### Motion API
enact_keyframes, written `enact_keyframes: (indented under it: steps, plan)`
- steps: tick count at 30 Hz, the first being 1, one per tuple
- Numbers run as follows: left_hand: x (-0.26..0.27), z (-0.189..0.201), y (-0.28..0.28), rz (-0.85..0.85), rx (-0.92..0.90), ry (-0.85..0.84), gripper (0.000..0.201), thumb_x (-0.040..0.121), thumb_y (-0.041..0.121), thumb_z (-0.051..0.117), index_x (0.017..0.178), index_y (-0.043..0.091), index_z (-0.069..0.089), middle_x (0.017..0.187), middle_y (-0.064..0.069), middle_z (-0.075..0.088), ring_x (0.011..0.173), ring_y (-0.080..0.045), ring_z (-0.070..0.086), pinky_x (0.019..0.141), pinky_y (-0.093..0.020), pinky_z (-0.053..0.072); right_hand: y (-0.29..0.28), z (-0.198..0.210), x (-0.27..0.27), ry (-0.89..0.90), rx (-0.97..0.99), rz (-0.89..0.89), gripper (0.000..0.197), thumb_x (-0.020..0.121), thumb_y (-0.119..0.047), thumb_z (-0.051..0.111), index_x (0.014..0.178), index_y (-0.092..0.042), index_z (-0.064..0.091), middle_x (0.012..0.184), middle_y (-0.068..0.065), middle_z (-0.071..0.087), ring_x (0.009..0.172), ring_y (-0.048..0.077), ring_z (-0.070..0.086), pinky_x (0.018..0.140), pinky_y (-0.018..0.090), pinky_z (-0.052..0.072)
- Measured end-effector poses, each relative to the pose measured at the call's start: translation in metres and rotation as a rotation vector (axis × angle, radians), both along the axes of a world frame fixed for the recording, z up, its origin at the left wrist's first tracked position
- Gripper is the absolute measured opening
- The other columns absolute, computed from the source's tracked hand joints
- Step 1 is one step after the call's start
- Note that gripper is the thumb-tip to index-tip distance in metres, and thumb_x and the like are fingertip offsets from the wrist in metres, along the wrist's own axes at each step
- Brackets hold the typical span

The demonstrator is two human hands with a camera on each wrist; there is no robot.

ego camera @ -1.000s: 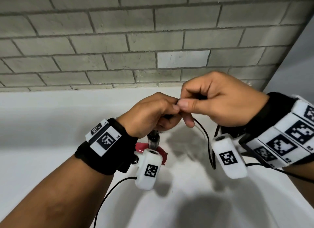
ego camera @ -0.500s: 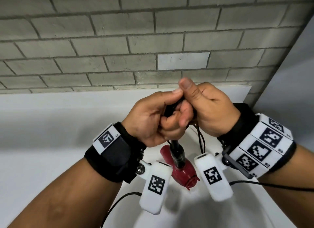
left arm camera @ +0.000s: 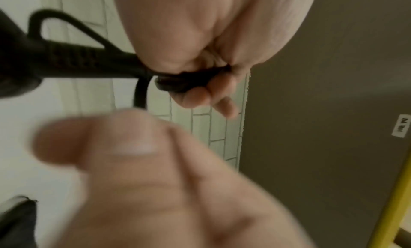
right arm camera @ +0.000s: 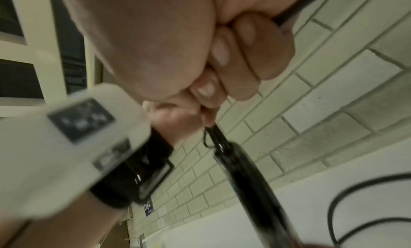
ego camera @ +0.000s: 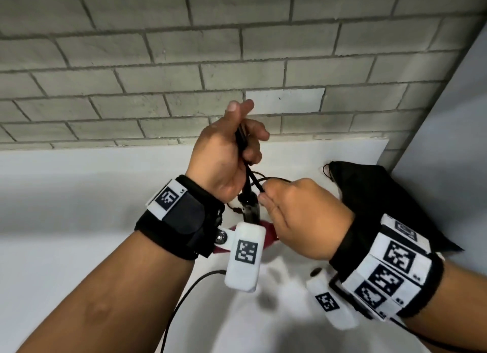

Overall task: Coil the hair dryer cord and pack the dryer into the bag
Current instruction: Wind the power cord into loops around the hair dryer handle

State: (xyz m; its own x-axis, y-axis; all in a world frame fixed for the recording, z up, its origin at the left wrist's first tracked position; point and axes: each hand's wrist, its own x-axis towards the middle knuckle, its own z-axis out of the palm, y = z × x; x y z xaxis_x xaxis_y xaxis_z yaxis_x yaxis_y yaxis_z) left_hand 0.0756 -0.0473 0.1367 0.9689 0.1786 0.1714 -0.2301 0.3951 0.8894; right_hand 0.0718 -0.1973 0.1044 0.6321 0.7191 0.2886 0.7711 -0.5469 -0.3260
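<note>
The hair dryer hangs between my hands above the white table (ego camera: 79, 247), its black handle (ego camera: 249, 207) up and its red body (ego camera: 268, 234) mostly hidden behind the wrist camera. My left hand (ego camera: 245, 131) is raised and grips the black cord (ego camera: 253, 178) in curled fingers; the left wrist view shows the cord (left arm camera: 191, 79) running from the handle's strain relief (left arm camera: 71, 58) into that fist. Lower down, my right hand (ego camera: 266, 194) pinches the same cord just above the handle. In the right wrist view its fingers (right arm camera: 233, 61) curl over the cord near the handle (right arm camera: 244, 172).
A black bag (ego camera: 382, 194) lies on the table at the right, close behind my right wrist. A grey brick wall (ego camera: 237, 62) stands directly behind and a plain grey wall (ego camera: 448, 142) closes the right side. A thin camera cable (ego camera: 184, 294) trails under my left forearm.
My left hand has risen with the cord while my right hand has slid down to just above the handle. The view has shifted and the black bag now shows.
</note>
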Motion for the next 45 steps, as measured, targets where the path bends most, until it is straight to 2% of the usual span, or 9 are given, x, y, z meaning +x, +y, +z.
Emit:
enact_keyframes:
  steps: [2, 5, 11, 18, 22, 29, 37, 41, 45]
  plan:
    - [-0.003, -0.003, -0.007, 0.095, 0.254, -0.01, 0.031, 0.101, 0.033, 0.041, 0.106, 0.016, 0.066, 0.067, -0.007, 0.064, 0.052, -0.017, 0.051, 0.056, -0.027, 0.043, -0.003, 0.018, 0.0, 0.009, 0.101, -0.007, 0.032, 0.098, -0.028, 0.041, 0.069, -0.016, 0.043, 0.05, -0.009, 0.037, 0.047, 0.017, 0.039, 0.048, 0.027, 0.033]
    - [-0.01, -0.011, -0.017, 0.03, 0.572, -0.013, 0.033, 0.102, 0.029, 0.04, 0.114, 0.01, 0.064, 0.061, -0.003, 0.062, 0.052, -0.012, 0.057, 0.054, -0.02, 0.045, -0.007, 0.044, 0.009, 0.3, 0.314, -0.058, 0.046, 0.099, -0.03, 0.042, 0.062, -0.008, 0.059, 0.042, -0.005, 0.043, 0.039, 0.01, 0.034, 0.046, 0.026, 0.031]
    - [-0.016, -0.011, -0.01, -0.283, 0.5, -0.059, 0.058, 0.098, 0.036, 0.034, 0.052, 0.006, 0.053, 0.044, -0.001, 0.029, 0.04, -0.016, 0.019, 0.043, -0.028, 0.016, -0.027, 0.068, 0.028, 0.409, 0.311, 0.029, 0.046, 0.083, -0.045, 0.061, 0.052, -0.015, 0.047, 0.046, 0.001, 0.035, 0.046, 0.012, 0.032, 0.048, 0.031, 0.03]
    - [-0.024, -0.004, 0.0, -0.78, 0.103, -0.017, 0.057, 0.092, 0.043, 0.048, 0.094, -0.012, 0.065, 0.044, 0.003, 0.02, 0.037, -0.011, 0.012, 0.04, -0.025, 0.014, -0.015, 0.054, 0.035, 0.679, 0.53, 0.162, 0.035, 0.098, -0.032, 0.044, 0.074, -0.007, 0.054, 0.042, -0.014, 0.047, 0.04, 0.001, 0.044, 0.043, 0.009, 0.033]
    - [-0.025, 0.0, 0.004, -0.969, -0.067, 0.019, 0.077, 0.095, 0.039, 0.04, 0.116, -0.035, 0.026, 0.043, 0.005, 0.022, 0.035, -0.012, 0.011, 0.04, -0.026, 0.021, -0.009, 0.04, 0.026, 0.963, 0.647, 0.203, 0.06, 0.089, -0.048, 0.046, 0.075, 0.008, 0.062, 0.045, 0.0, 0.03, 0.044, 0.019, 0.013, 0.042, 0.031, 0.007]
    - [-0.028, 0.01, -0.009, -0.789, -0.034, -0.006, 0.047, 0.095, 0.04, 0.034, 0.08, 0.002, 0.056, 0.041, 0.006, 0.02, 0.034, -0.014, 0.017, 0.049, -0.032, 0.027, -0.011, 0.045, 0.026, 1.177, 0.807, 0.207, 0.048, 0.069, -0.059, 0.057, 0.051, -0.016, 0.065, 0.042, -0.008, 0.031, 0.036, 0.006, 0.022, 0.044, 0.027, 0.007]
    - [-0.023, 0.011, -0.013, -0.624, -0.111, 0.076, 0.051, 0.093, 0.045, 0.034, 0.074, 0.005, 0.06, 0.038, 0.006, 0.015, 0.032, -0.012, 0.01, 0.039, -0.027, 0.015, 0.009, 0.039, 0.025, 0.901, 0.918, 0.103, 0.053, 0.082, -0.059, 0.044, 0.046, -0.021, 0.055, 0.039, -0.006, 0.034, 0.034, 0.01, 0.025, 0.039, 0.019, 0.02]
    - [-0.02, 0.008, -0.006, -0.676, -0.072, 0.09, 0.06, 0.09, 0.051, 0.036, 0.079, 0.001, 0.067, 0.039, 0.005, 0.014, 0.031, -0.011, 0.009, 0.036, -0.023, 0.015, 0.01, 0.039, 0.025, 0.87, 0.904, 0.141, 0.054, 0.102, -0.029, 0.032, 0.052, -0.012, 0.043, 0.037, -0.009, 0.045, 0.03, 0.001, 0.041, 0.036, 0.006, 0.033]
    - [-0.024, 0.008, -0.003, -0.666, -0.007, 0.086, 0.055, 0.09, 0.043, 0.04, 0.072, -0.001, 0.067, 0.038, 0.004, 0.013, 0.031, -0.012, 0.009, 0.037, -0.022, 0.014, 0.007, 0.037, 0.027, 0.971, 0.858, 0.225, 0.062, 0.099, -0.043, 0.032, 0.047, -0.015, 0.051, 0.038, -0.011, 0.04, 0.032, 0.002, 0.03, 0.035, 0.018, 0.021]
